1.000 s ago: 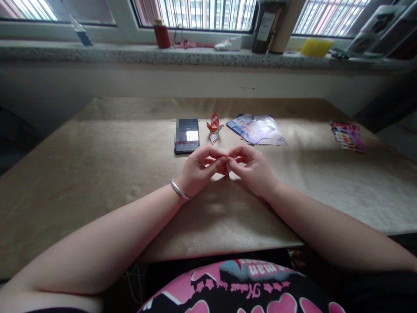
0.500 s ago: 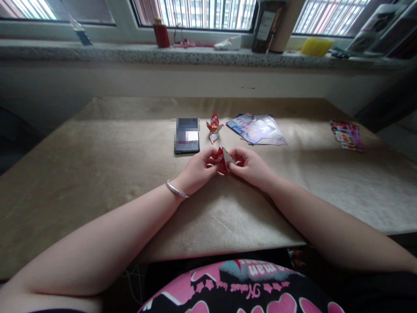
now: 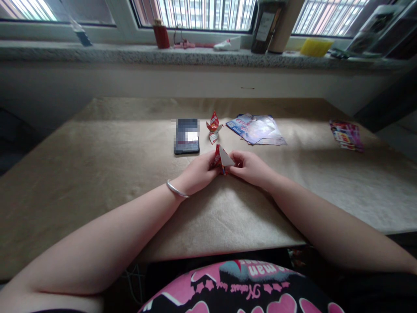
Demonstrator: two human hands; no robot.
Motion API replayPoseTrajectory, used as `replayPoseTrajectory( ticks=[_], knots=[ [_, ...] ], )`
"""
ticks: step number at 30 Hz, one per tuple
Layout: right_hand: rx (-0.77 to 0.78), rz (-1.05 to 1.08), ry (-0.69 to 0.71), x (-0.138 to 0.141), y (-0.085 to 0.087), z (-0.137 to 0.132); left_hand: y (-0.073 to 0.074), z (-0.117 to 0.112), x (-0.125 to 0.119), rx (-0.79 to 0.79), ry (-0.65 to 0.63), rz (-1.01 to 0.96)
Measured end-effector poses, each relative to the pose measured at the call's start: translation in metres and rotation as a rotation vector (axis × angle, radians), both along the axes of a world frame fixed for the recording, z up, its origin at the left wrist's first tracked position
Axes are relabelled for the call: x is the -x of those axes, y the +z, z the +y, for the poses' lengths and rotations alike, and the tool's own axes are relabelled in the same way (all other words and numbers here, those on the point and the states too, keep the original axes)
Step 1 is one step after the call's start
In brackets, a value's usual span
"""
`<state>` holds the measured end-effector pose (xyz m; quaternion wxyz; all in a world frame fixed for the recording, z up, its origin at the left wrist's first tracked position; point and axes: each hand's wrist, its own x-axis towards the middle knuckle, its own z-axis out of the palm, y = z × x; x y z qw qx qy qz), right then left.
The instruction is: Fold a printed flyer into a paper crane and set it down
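A piece of folded paper [image 3: 225, 158], red with print on one side and plain pale on the other, is held between my hands above the table. My left hand [image 3: 201, 171], with a silver bangle at the wrist, grips its left side. On the right edge, the thumb and fingers of my right hand [image 3: 249, 167] pinch the paper low down. Some fingertips are hidden behind the folds. Just beyond my hands stands a folded paper flower [image 3: 214, 128] in red and white. To its left lies a dark phone-like device [image 3: 186, 145], its screen blurred out.
Glossy printed sheets [image 3: 257, 129] lie in a pile behind my right hand. A smaller stack of colourful papers [image 3: 347, 137] is at the table's far right. A red container [image 3: 161, 35], dark bottle [image 3: 265, 28] and yellow block [image 3: 316, 47] stand on the stone windowsill [image 3: 124, 54].
The folded paper has turned and tilted in my hands, so more of its pale side shows. My left fingers have shifted round its left side. Things on the table stay put.
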<state>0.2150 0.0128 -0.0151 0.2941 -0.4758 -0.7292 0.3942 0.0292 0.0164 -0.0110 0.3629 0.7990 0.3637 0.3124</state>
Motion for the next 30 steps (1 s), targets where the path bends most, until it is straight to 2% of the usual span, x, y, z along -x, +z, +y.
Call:
replayPoseTrajectory(
  ticks=[10, 14, 18, 24, 30],
  knots=[
    [0.152, 0.345, -0.036, 0.007, 0.011, -0.005, -0.002, 0.003, 0.0, 0.191, -0.038, -0.282],
    [0.163, 0.389, -0.098, 0.011, 0.011, -0.006, -0.003, 0.003, -0.001, 0.218, -0.058, -0.333],
    [0.167, 0.43, -0.128, 0.013, 0.007, -0.006, -0.006, 0.005, -0.001, 0.16, -0.018, -0.311],
    [0.115, 0.461, -0.092, 0.014, 0.005, -0.006, -0.008, 0.006, -0.002, 0.271, -0.066, -0.36],
    [0.077, 0.473, -0.091, 0.015, 0.005, -0.007, -0.005, 0.003, -0.003, 0.319, 0.046, -0.474]
  ],
)
